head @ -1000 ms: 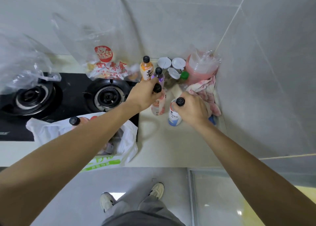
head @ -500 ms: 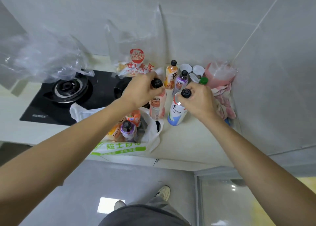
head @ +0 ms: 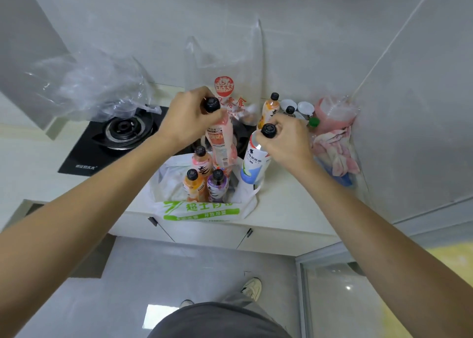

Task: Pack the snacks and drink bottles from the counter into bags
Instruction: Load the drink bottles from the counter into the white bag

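1. Two bottles are being carried at once — a pink-labelled bottle is pinched by its black cap in the grip of the left hand, and a white-and-blue bottle is pinched the same way in the grip of the right hand.
2. Both bottles are held by the neck over or just beside the open mouth of the white bag with green print, which sits at the front edge of the counter; three bottles already stand upright inside it.
3. The step in hand is judged to be the transfer into the bag; next, each bottle must be lowered into the free gap without toppling those already packed.
4. Two more bottles are left at the back of the counter, still to be packed.
5. Compared with a second ago, both bottles have been lifted off the counter and brought forward — towards the bag and away from the wall.
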Demonstrator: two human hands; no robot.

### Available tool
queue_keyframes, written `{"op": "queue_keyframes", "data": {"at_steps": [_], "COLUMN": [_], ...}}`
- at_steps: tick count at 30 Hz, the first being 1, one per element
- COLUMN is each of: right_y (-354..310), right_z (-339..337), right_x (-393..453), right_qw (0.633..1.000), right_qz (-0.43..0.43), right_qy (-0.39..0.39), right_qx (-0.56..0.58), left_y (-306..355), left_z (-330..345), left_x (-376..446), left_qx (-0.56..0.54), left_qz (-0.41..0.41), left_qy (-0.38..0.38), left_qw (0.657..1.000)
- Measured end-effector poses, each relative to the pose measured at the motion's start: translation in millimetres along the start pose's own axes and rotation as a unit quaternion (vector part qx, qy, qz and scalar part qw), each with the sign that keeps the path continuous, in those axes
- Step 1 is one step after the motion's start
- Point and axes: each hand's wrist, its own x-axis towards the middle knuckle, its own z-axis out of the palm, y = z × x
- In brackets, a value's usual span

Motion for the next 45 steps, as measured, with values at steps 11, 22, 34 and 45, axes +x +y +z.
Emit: {"op": "queue_keyframes", "data": {"at_steps": [11, 22, 34, 45], "right_y": [-2.5, 18.1, 31.6, 41.1], "right_z": [50.2, 78.2, 96.3, 107.2], "right_x": [-13.9, -21.2, -27.6, -32.3], "right_qw": [0.997, 0.989, 0.977, 0.964], "right_qz": [0.029, 0.038, 0.032, 0.034], "right_qy": [-0.054, -0.106, -0.151, -0.206], "right_qx": [-0.039, -0.094, -0.147, -0.162], "left_y": [-56.6, -101.2, -136.9, -162.0], "left_z": [-55.3, -43.0, 9.5, 31.1], "left_x": [-34.2, -56.5, -76.3, -81.4], "left_qx": [0.011, 0.051, 0.06, 0.06], "left_qz": [-0.074, -0.119, -0.182, -0.196], "left_qy": [0.045, 0.017, -0.084, -0.128], "left_qw": [0.996, 0.991, 0.978, 0.97]}}
